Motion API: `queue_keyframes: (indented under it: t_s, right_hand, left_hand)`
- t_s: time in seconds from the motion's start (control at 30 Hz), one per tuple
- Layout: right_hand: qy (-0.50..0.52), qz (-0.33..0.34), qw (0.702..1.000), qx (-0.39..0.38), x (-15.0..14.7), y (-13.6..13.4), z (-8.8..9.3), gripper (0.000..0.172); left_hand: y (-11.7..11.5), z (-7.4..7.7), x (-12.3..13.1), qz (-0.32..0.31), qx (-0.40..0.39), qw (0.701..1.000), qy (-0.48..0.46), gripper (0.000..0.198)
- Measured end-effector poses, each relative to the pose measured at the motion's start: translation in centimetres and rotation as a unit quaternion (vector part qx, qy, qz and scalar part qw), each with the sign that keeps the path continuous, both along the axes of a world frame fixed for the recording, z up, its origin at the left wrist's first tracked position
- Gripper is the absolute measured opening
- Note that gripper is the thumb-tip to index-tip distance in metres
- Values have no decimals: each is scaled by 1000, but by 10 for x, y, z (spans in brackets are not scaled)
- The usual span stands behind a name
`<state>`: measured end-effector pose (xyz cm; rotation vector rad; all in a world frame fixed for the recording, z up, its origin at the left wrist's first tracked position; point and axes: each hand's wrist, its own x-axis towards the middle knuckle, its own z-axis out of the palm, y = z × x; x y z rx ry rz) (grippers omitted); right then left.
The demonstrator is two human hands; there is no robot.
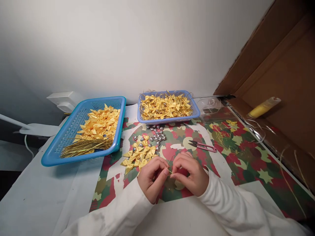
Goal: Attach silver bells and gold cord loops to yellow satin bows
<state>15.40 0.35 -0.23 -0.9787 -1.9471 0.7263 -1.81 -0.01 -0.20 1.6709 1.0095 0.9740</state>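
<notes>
My left hand (154,177) and my right hand (189,172) meet over the patterned sheet, both with fingers pinched. Between their fingertips runs a thin gold cord (170,171), one part in each pinch. Anything else within the fingers is too small to tell. Just beyond my left hand lies a loose group of yellow ribbon bows (137,157). Small silver bells (158,135) are heaped behind the bows. Thread snips (203,146) with pink handles lie beyond my right hand, blades pointing left.
A blue basket (52,157) at left holds yellow bows and a bundle of gold cords (86,147). Another blue basket (169,120) at the back holds bows with cord loops. Thread scraps (222,134) lie right. A yellow-filled tube (264,107) rests by the cardboard (283,59).
</notes>
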Motion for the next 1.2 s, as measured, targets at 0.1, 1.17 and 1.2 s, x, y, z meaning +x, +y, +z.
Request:
queue_keyframes:
  t_s: [0.1, 1.17, 1.2]
  right_hand:
    - [-20, -12, 998, 51, 3, 1, 2, 22]
    - [-36, -29, 997, 63, -1, -3, 6, 12]
    - [-30, -35, 997, 65, -1, -4, 5, 10]
  left_hand:
    - [-1, 0, 1, -7, 10, 1000, 10, 23]
    - [-4, 3, 3, -79, 7, 997, 19, 25]
    - [-4, 3, 3, -77, 6, 997, 15, 25]
